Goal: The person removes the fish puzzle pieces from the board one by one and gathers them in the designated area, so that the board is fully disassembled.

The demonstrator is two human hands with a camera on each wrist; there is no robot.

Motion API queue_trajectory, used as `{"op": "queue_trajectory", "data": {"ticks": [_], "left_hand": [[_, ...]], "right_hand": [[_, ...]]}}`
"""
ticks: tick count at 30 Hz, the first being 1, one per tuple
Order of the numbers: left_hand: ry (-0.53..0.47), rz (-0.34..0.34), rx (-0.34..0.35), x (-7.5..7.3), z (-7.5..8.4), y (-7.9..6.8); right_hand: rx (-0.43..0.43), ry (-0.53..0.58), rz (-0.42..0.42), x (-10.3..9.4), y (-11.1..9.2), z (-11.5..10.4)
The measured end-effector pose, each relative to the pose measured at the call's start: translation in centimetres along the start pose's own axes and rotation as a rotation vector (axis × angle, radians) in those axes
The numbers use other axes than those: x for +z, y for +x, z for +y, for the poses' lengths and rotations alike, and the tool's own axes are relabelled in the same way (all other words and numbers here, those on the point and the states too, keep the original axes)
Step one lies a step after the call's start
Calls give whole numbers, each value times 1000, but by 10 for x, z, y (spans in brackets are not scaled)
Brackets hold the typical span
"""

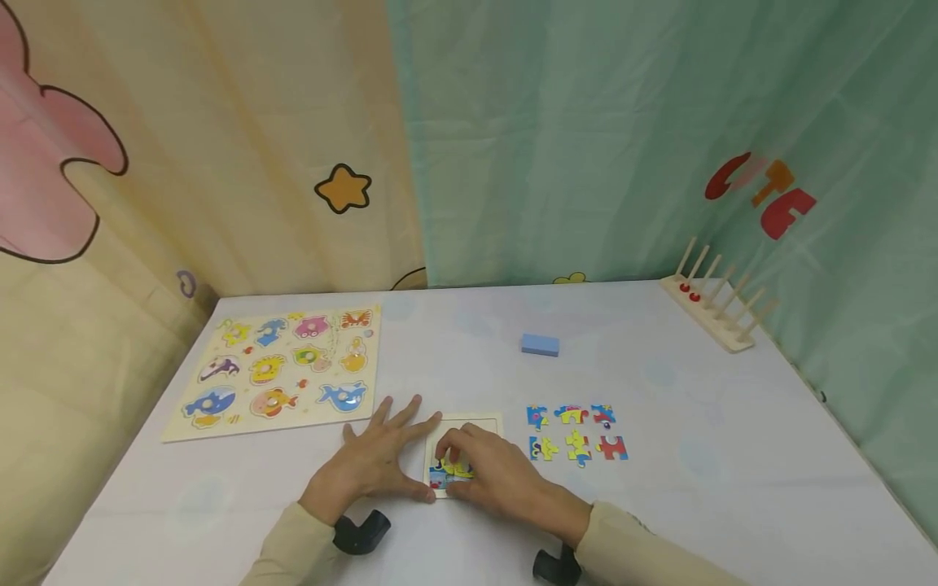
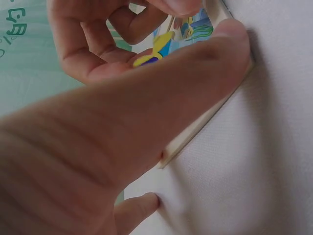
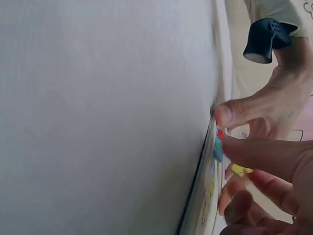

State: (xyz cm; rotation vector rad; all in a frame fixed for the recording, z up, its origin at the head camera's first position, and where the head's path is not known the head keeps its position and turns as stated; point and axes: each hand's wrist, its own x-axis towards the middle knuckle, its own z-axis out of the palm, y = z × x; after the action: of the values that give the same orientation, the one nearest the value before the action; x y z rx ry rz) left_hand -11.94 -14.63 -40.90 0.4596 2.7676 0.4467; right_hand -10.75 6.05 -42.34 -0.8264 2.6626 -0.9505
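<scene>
A small light wooden puzzle tray (image 1: 472, 419) lies in front of me, with colourful jigsaw pieces (image 1: 439, 478) fitted along its near left part. My left hand (image 1: 370, 462) spreads its fingers at the tray's left side, the thumb (image 2: 232, 41) resting on the near left corner. Over the tray, my right hand (image 1: 506, 476) pinches a yellow and blue puzzle piece (image 2: 165, 44) between thumb and curled fingers; part of that piece is hidden by the fingers. Several loose puzzle pieces (image 1: 577, 446) lie in two rows to the right of the tray.
A large sea-animal peg board (image 1: 245, 350) lies at the left. A blue block (image 1: 540, 345) sits behind the loose pieces. At the far right stands a wooden rack (image 1: 721, 325) with upright pegs and red beads. Curtains hang behind the white table (image 1: 703, 505).
</scene>
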Motion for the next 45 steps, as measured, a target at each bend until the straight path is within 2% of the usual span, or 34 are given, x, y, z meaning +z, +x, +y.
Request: {"op": "queue_trajectory", "data": {"ticks": [5, 11, 16, 23, 37, 42, 45], "left_hand": [[4, 1, -3, 1, 0, 0], [6, -8, -7, 0, 1, 0], [9, -9, 6, 0, 1, 1], [10, -19, -4, 0, 3, 2], [-6, -36, -8, -3, 3, -2], [-2, -36, -8, -3, 3, -2], [1, -33, -4, -2, 2, -3]], "right_hand": [[-2, 161, 9, 0, 0, -1], [-23, 195, 55, -1, 1, 0], [13, 279, 87, -5, -3, 3], [105, 406, 45, -16, -22, 21], [299, 394, 22, -44, -72, 64], [348, 336, 48, -49, -80, 69], [344, 272, 83, -51, -81, 70]]}}
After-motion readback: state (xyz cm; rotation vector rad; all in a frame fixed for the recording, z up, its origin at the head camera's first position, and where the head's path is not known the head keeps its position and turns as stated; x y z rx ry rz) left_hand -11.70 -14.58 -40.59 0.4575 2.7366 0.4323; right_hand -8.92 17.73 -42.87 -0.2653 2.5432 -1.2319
